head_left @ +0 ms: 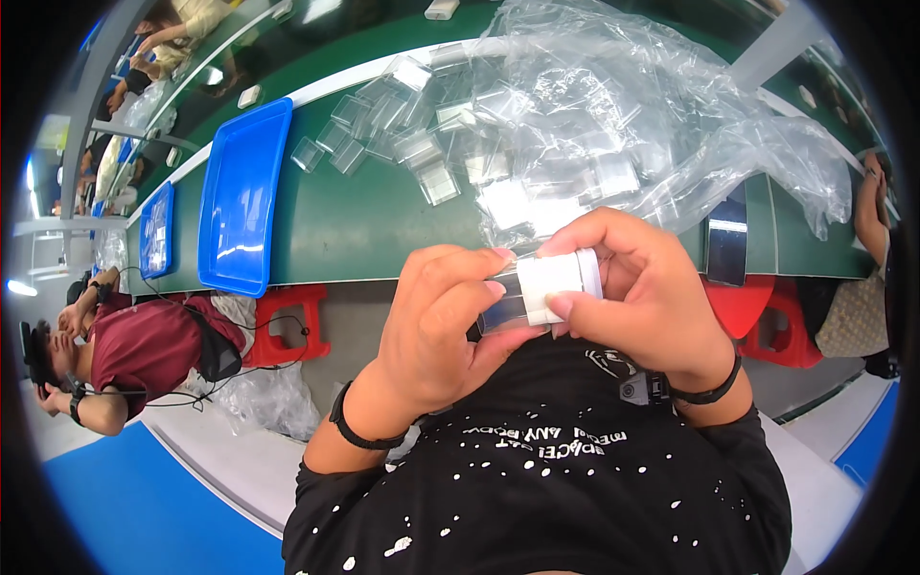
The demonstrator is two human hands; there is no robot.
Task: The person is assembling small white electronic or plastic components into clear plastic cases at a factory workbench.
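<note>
In front of my chest, both hands meet around a small clear plastic box point(500, 312) and a white block-shaped item point(551, 285). My left hand point(431, 311) is closed on the clear box, fingers on top and thumb below. My right hand point(652, 302) pinches the white item by its right end. The item's left part appears to sit within the clear box; how deep it goes is partly hidden by my fingers. Beyond my hands, several clear plastic boxes point(350, 153) lie scattered on the green table point(355, 230).
A large crumpled clear plastic bag point(613, 105) covers boxes at the table's right. An empty blue tray point(240, 192) and a smaller blue tray point(156, 230) lie left. A dark phone-like slab point(726, 240) rests right. Red stools point(292, 326) stand below; a person in maroon point(153, 345) sits left.
</note>
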